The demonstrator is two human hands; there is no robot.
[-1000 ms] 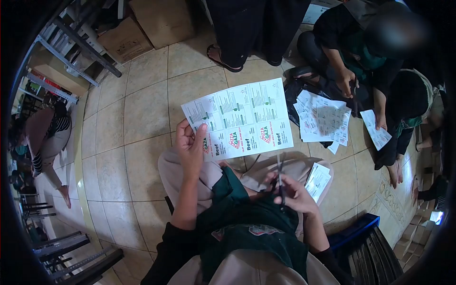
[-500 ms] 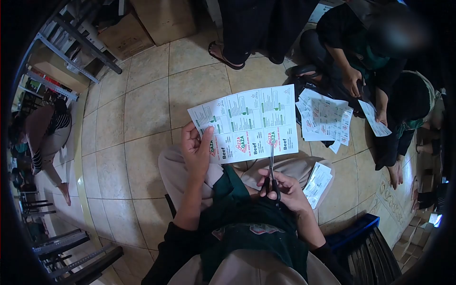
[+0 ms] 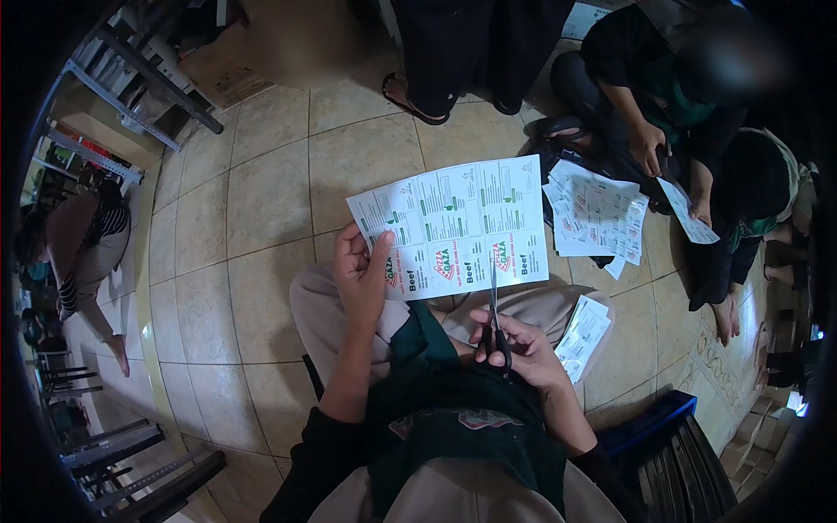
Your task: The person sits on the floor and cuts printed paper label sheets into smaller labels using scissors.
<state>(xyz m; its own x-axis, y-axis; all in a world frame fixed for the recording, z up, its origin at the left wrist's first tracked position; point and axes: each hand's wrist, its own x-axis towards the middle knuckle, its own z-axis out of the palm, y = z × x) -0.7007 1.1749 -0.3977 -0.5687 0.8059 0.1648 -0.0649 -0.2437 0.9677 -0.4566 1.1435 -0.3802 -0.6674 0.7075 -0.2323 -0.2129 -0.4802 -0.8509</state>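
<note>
My left hand (image 3: 362, 275) pinches the left edge of a printed label sheet (image 3: 449, 227), thumb on top. The sheet carries several repeated "Pizza Gaza" and "Beef" designs. With my right hand (image 3: 527, 349) I hold black-handled scissors (image 3: 497, 336), fingers through the loops. Their blades point away from me and meet the sheet's near edge, between two designs; they look nearly closed. Several cut labels (image 3: 582, 336) rest on my right knee, beside the right hand.
A pile of printed sheets (image 3: 597, 213) lies on the tiled floor (image 3: 270, 192) ahead right. Beside it a seated co-worker holds scissors and a paper strip (image 3: 689, 211). Another person stands ahead in sandals (image 3: 414, 103). A dark crate (image 3: 671, 436) is at my right, metal racks (image 3: 144, 458) at left.
The scissor blades have drawn closer together and tilted slightly left at the sheet's near edge. The sheet has shifted very slightly right. A blurred shape now appears at the top, by the cardboard boxes.
</note>
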